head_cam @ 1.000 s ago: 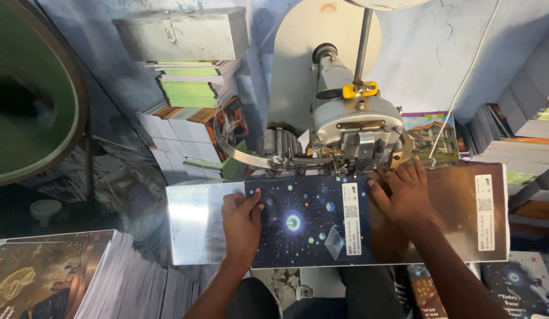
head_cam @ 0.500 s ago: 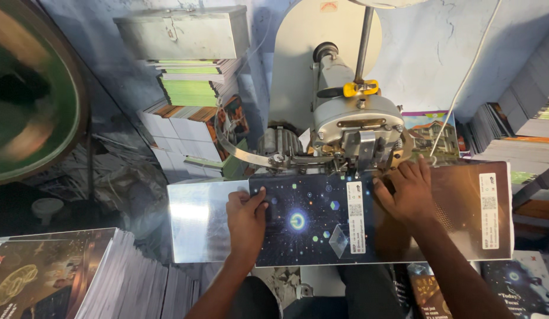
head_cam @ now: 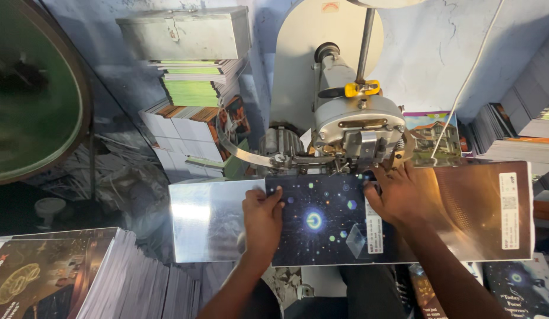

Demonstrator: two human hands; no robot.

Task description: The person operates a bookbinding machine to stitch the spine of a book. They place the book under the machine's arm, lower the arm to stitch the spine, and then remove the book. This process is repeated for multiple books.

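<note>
A dark book cover (head_cam: 321,227) printed with a starry blue pattern, a glowing ring at its middle and a small pale cube near its right side lies flat on a shiny metal plate (head_cam: 209,218), its top edge tucked under the head of a grey stitching machine (head_cam: 357,127). A white label strip runs down its right part. To its right, on the same level, lies a brown glossy cover (head_cam: 475,210) with a white label near its far right edge.

The left hand (head_cam: 261,215) rests palm-down on the left part of the dark cover, fingers spread and stretched toward the machine, pressing rather than gripping. The right hand (head_cam: 398,192) lies flat across the seam between the dark cover and the brown one, fingertips just beneath the machine head; it too presses down open, closed on nothing. Both forearms come up from the bottom edge.

A yellow clamp (head_cam: 362,88) sits on the machine's vertical rod. A large green wheel (head_cam: 26,100) fills the upper left. Stacks of green and white booklets (head_cam: 191,88) stand behind the plate under a grey metal box (head_cam: 186,32). A pile of printed books (head_cam: 62,277) sits at the lower left, more stacks at the far right.
</note>
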